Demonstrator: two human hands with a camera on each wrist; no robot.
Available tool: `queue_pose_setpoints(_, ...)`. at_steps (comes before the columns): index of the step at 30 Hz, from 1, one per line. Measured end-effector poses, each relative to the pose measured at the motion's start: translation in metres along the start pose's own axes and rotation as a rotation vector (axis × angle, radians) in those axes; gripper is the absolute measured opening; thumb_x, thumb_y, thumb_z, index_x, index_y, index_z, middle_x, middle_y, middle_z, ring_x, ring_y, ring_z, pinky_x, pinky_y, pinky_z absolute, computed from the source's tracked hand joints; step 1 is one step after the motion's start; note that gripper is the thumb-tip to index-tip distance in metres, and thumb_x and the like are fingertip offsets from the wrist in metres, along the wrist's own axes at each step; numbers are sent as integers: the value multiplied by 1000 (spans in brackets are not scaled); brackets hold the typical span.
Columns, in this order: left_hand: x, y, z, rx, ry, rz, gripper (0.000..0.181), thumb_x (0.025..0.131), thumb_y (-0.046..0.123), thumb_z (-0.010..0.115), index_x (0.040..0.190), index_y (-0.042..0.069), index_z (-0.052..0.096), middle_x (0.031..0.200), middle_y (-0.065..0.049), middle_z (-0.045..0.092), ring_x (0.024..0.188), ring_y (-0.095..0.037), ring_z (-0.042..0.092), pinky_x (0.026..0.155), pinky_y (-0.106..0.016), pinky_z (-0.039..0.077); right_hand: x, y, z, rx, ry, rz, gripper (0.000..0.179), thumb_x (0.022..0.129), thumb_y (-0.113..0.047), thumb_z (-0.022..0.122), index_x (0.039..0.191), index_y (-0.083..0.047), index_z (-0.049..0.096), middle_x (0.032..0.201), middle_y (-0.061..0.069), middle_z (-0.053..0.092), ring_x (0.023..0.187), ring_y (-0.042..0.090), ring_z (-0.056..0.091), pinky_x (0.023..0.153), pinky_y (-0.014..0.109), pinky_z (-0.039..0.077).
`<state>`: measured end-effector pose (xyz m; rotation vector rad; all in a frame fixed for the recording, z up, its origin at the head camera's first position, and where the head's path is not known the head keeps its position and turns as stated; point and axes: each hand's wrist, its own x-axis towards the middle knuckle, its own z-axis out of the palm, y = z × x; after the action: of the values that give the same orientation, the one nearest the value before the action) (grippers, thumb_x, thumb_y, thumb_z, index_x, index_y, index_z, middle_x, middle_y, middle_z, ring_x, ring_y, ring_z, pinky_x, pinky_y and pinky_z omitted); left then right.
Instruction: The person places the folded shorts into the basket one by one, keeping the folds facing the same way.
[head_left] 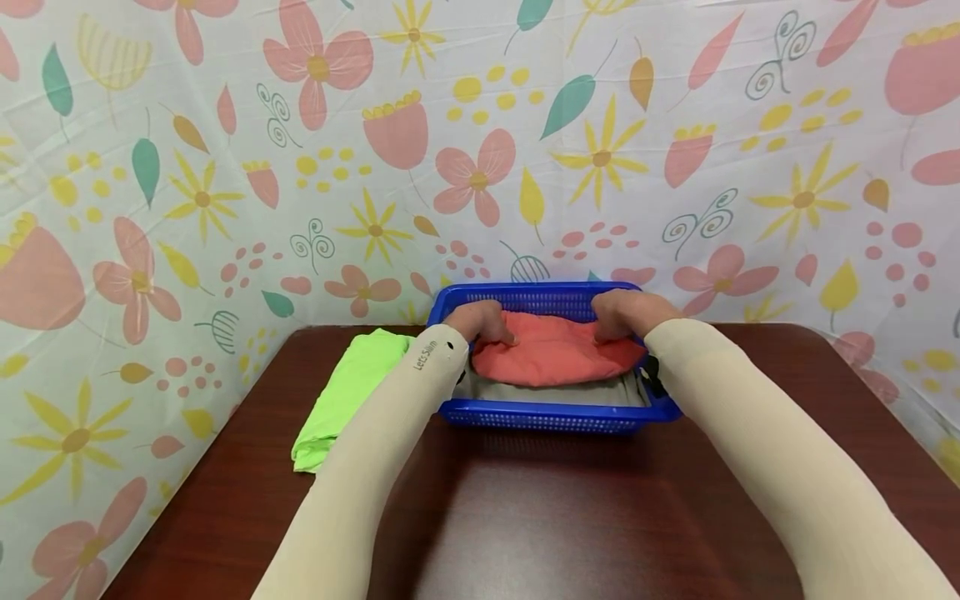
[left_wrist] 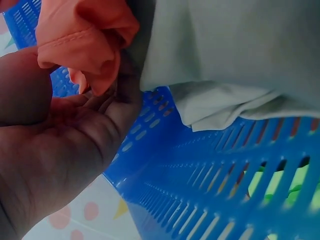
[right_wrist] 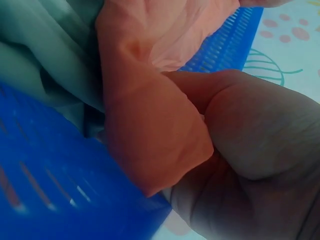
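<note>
— Starting with the biggest, what are we seeing?

— A floral backdrop (head_left: 480,179) is hanging beyond both grips, and a dark surface (head_left: 540,517) is stretching beneath them, bearing the load.

— And the blue basket (head_left: 551,408)?

— It is standing under the grips, its slotted walls enclosing cloth and probably stopping it from spilling.

— Where is the red cloth (head_left: 558,350) lying?

— Between the grips, within the basket's walls. Being held at both sides is likely helping it stay spread.

— The green cloth (head_left: 352,392)?

— Lying folded, left of the left grip (head_left: 478,319) and nearer the person, outside the basket, apparently being set apart.

— The grey cloth (head_left: 555,392)?

— Showing below the grips, inside the basket, seemingly serving as bedding.

— And the hands themselves?

— The left grip is pinching one side of the red cloth; the right grip (head_left: 626,312) is pinching the opposite side, presumably sharing its weight.
</note>
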<state>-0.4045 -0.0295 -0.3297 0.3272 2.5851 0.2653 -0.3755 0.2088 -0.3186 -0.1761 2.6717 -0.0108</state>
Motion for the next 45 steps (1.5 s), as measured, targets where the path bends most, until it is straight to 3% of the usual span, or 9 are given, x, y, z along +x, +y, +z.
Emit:
queue_pose_setpoints(14, -1, 0, -3, -41, -24, -17, 66, 104, 41, 67, 155, 4, 48, 146, -10, 55, 122, -24, 51, 99, -34, 48, -2, 5, -4, -31, 0, -86, 37, 101, -27, 67, 119, 5, 65, 101, 15, 62, 95, 31, 60, 83, 40, 47)
queue_pose_setpoints(17, 0, -2, -3, -17, -24, -3, 56, 104, 43, 66, 142, 2, 58, 132, -11, 60, 106, -22, 57, 84, -30, 50, -3, 5, -4, -45, 10, -101, 35, 101, -27, 67, 117, 4, 66, 100, 15, 62, 94, 31, 59, 83, 40, 47)
queue_pose_setpoints(21, -1, -5, -3, -6, -1, 21, 44, 104, 45, 66, 120, 3, 64, 104, -9, 59, 70, -15, 52, 59, -25, 41, -4, 5, -5, -42, 15, -101, 37, 100, -27, 67, 119, 5, 65, 101, 15, 63, 94, 31, 60, 81, 40, 47)
queue_pose_setpoints(26, -12, -7, -6, -72, 20, 37, 54, 104, 42, 66, 137, 1, 52, 83, -3, 49, 48, -9, 36, 48, -22, 32, -6, 4, -6, -38, 28, -100, 38, 99, -28, 67, 118, 5, 67, 100, 14, 63, 92, 30, 60, 81, 40, 47)
queue_pose_setpoints(29, -16, -8, -8, -85, 15, 45, 51, 105, 41, 65, 133, 0, 55, 74, -1, 47, 47, -8, 36, 48, -22, 31, -8, 5, -7, -45, 44, -115, 32, 98, -28, 67, 110, 2, 68, 97, 13, 64, 90, 30, 60, 81, 41, 47)
queue_pose_setpoints(33, -17, -8, -10, -96, 14, 56, 35, 105, 38, 63, 107, 3, 61, 76, -1, 50, 55, -11, 44, 51, -22, 35, -12, 6, -7, -39, 60, -137, 26, 97, -27, 67, 103, -2, 67, 92, 11, 64, 86, 28, 60, 78, 38, 47)
queue_pose_setpoints(36, -16, -9, -10, -112, 16, 45, 32, 105, 37, 63, 98, 6, 62, 78, -1, 51, 62, -14, 48, 56, -24, 40, -15, 7, -7, -33, 74, -157, 25, 97, -27, 67, 102, -3, 68, 90, 10, 64, 83, 27, 61, 75, 37, 47)
queue_pose_setpoints(40, -15, -9, -11, -140, 14, 27, 32, 105, 37, 63, 100, 5, 67, 86, -3, 56, 71, -17, 55, 74, -31, 54, -19, 8, -8, -31, 97, -176, 27, 97, -28, 68, 106, -2, 69, 91, 10, 65, 84, 26, 61, 75, 36, 49)
queue_pose_setpoints(45, -18, -11, -14, -153, 30, 37, 32, 105, 34, 63, 108, 2, 68, 98, -8, 62, 81, -20, 64, 92, -37, 59, -25, 9, -8, -45, 132, -204, 28, 98, -28, 69, 109, -1, 69, 94, 10, 66, 85, 26, 61, 77, 38, 50)
